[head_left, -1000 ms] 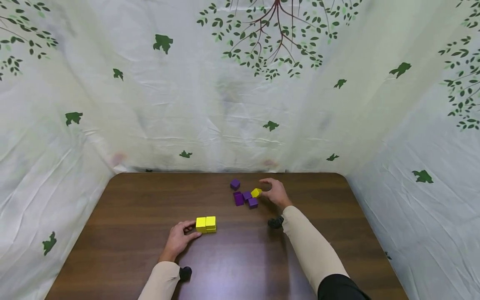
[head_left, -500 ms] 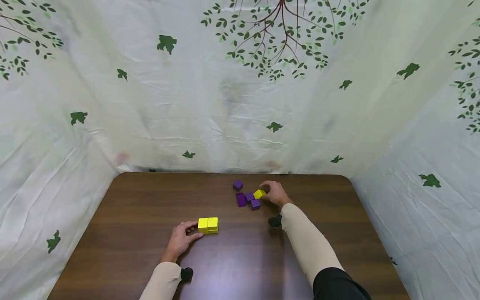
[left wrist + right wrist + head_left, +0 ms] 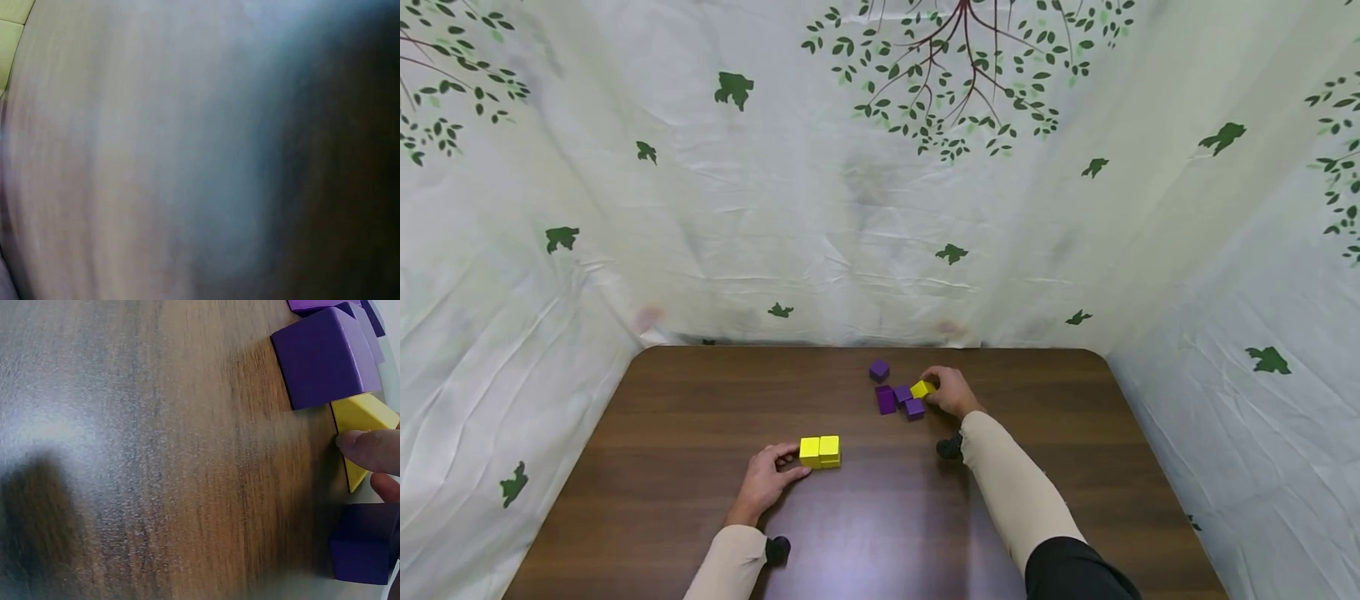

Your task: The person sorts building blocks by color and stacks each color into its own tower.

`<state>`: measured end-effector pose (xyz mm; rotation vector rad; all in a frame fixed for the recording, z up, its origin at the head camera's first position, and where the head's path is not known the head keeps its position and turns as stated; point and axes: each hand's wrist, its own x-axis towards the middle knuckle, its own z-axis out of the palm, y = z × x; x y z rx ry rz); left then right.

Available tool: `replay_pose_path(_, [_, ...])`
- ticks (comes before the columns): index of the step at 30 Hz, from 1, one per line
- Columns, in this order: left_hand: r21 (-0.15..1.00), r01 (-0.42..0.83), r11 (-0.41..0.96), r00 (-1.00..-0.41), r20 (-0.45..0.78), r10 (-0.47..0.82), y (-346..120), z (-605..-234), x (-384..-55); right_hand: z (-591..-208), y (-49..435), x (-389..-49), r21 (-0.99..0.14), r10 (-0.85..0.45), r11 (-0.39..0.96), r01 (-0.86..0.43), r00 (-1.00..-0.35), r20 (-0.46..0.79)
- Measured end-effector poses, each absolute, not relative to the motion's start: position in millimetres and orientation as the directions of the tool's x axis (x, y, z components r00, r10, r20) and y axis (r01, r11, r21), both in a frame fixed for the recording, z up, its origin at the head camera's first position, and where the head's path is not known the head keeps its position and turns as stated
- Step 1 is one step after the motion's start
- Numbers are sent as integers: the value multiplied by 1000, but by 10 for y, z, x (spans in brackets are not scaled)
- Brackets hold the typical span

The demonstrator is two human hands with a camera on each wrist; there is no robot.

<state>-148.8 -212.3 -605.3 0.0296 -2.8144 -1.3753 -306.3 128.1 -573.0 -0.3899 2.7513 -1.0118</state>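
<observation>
Yellow block (image 3: 922, 389) near the desk (image 3: 715, 400)'s far edge lies left of the right hand (image 3: 952, 392), pinched in its fingers, the left hand (image 3: 764, 481), fingers spread, well away.

1. Yellow blocks (image 3: 809, 452), solid colour.
2. Purple blocks (image 3: 913, 409), solid, one redder.
3. Counter (image 3: 722, 400): brown, streaky wood grain.
4. Cloth (image 3: 857, 217): off-white, green leafy print, dark red stems.
5. Sleeves (image 3: 1018, 483): beige.
6. Wrist cameras (image 3: 950, 447): black.

One left hand (image 3: 762, 481), one right hand (image 3: 951, 393), one table (image 3: 700, 408), at least three yellow blocks (image 3: 810, 447) and five purple blocks (image 3: 913, 409)
</observation>
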Motion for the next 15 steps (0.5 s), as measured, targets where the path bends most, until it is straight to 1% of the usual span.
replay_pose_path(15, [794, -7, 608, -1000, 7, -20, -2129, -6077, -1491, -5740, 1304, -3012, -641, -264, 751, -160, -962, -69])
